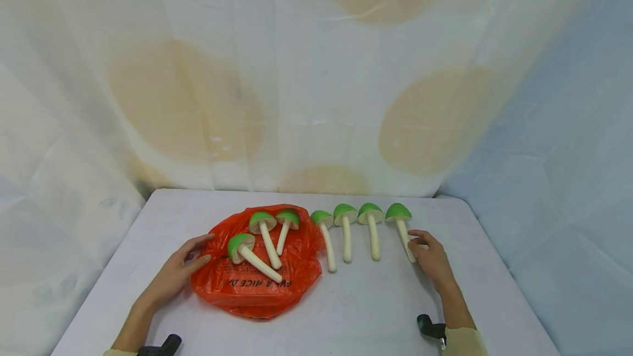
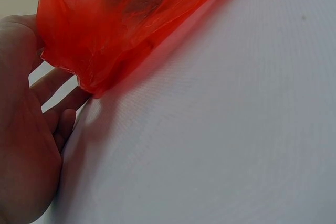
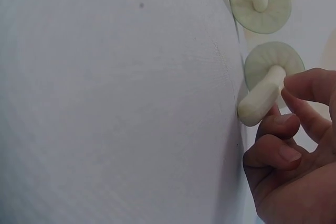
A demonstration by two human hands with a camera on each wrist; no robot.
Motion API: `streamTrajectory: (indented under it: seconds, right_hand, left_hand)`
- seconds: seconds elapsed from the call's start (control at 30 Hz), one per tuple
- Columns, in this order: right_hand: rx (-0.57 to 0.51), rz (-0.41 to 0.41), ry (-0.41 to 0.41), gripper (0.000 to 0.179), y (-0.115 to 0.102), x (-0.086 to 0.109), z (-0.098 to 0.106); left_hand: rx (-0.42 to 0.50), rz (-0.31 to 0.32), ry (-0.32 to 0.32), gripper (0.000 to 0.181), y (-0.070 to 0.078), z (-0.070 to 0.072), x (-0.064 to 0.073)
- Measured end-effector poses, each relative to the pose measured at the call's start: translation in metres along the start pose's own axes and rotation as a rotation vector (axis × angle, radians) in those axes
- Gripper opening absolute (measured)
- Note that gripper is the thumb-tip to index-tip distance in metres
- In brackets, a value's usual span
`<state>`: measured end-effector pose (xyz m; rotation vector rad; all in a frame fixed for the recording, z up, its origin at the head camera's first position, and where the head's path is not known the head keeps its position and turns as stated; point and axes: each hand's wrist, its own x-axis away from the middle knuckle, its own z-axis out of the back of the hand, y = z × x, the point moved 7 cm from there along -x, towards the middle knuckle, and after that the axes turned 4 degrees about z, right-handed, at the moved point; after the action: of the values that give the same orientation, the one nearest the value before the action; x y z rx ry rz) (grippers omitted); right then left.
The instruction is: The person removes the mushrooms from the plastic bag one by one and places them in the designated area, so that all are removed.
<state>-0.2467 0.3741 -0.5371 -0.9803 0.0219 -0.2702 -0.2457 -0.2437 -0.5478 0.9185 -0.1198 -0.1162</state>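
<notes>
Left grip (image 1: 179, 265) touches bag (image 1: 234, 296); right grip (image 1: 431, 259) seemingly pinches rightmost mushroom (image 1: 402, 228).

The crumpled, rounded plastic bag (image 1: 237, 298) is bright red, printed with dark capital lettering (image 1: 249, 283). The long-stemmed mushrooms (image 1: 347, 238) wear green domed caps (image 1: 344, 210), with pale undersides (image 3: 277, 17) and cream stems (image 1: 373, 239). The flat bench (image 1: 366, 306) is white. The creased white hanging sheet (image 1: 311, 87) carries large round tan spots (image 1: 188, 103); the right-hand sheet (image 1: 568, 153) looks pale blue. The fabric sleeve (image 1: 464, 342) is beige.
</notes>
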Motion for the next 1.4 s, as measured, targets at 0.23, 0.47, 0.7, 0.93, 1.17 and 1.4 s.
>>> streamTrajectory:
  seconds: [0.23, 0.47, 0.7, 0.93, 1.17, 1.4]
  right_hand:
    - [-0.006, 0.004, -0.001, 0.043, 0.002, 0.000, 0.001]
    - [-0.007, 0.000, -0.012, 0.044, 0.005, 0.000, 0.001]
    - [-0.005, 0.039, -0.007, 0.043, 0.004, -0.002, 0.002]
    - [0.023, 0.070, 0.037, 0.039, 0.001, -0.001, 0.005]
    - [0.044, 0.095, 0.034, 0.035, -0.001, 0.001, 0.004]
    - [0.063, 0.105, 0.036, 0.034, -0.004, 0.003, 0.005]
  left_hand:
    - [0.010, 0.015, -0.005, 0.058, 0.002, 0.000, 0.000]
    - [0.041, 0.027, -0.010, 0.061, 0.001, -0.001, 0.000]
    - [0.060, 0.028, -0.014, 0.062, -0.001, -0.001, -0.001]
    - [0.044, 0.031, -0.013, 0.061, 0.000, -0.001, -0.001]
    - [0.027, 0.027, -0.012, 0.059, 0.000, 0.000, 0.000]
    - [0.025, 0.031, -0.009, 0.059, -0.002, -0.001, -0.001]
